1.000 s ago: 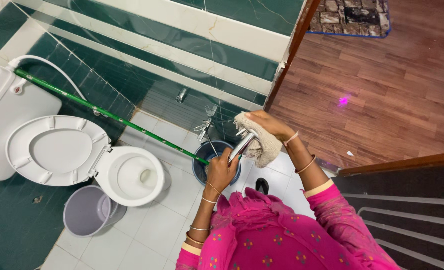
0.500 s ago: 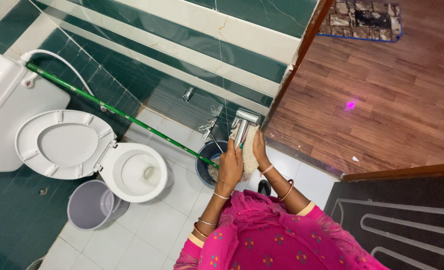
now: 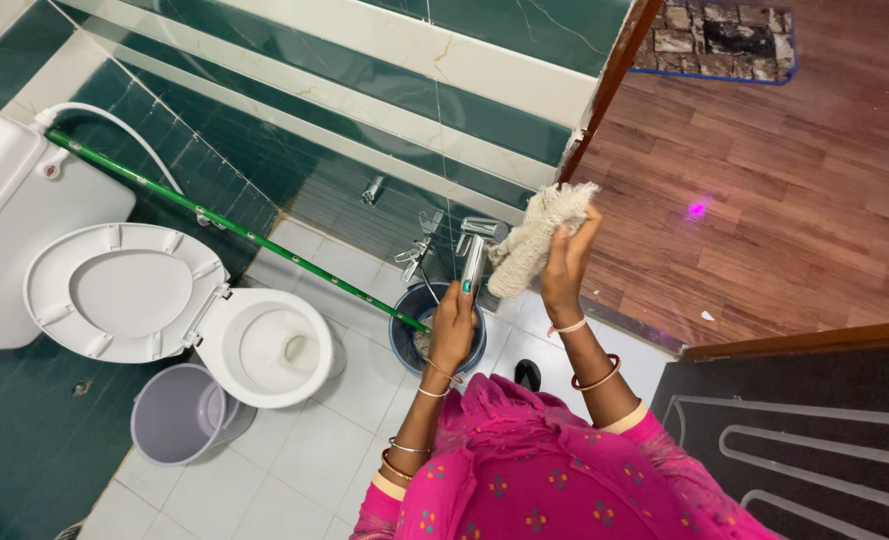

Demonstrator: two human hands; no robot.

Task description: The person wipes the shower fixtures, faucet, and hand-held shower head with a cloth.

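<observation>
My left hand (image 3: pixel 454 322) grips the handle of a chrome hand-held sprayer (image 3: pixel 475 250), holding it upright above a dark blue bucket (image 3: pixel 405 335). My right hand (image 3: pixel 568 258) holds a beige knitted cloth (image 3: pixel 537 236) raised beside the sprayer's head, the cloth's lower end touching it. Both wrists wear bangles, and pink sleeves show at the bottom.
A white toilet (image 3: pixel 265 345) with its lid up (image 3: pixel 120 290) stands at left beside a lilac bin (image 3: pixel 180 412). A green pole (image 3: pixel 225 225) leans along the green tiled wall. Wall taps (image 3: pixel 415 250) sit behind the bucket. A wooden floor (image 3: pixel 765 170) lies beyond the door frame.
My right hand has lifted the cloth from the sprayer's handle up to beside its head. My left hand has stayed on the sprayer, held upright rather than slanted as a second ago.
</observation>
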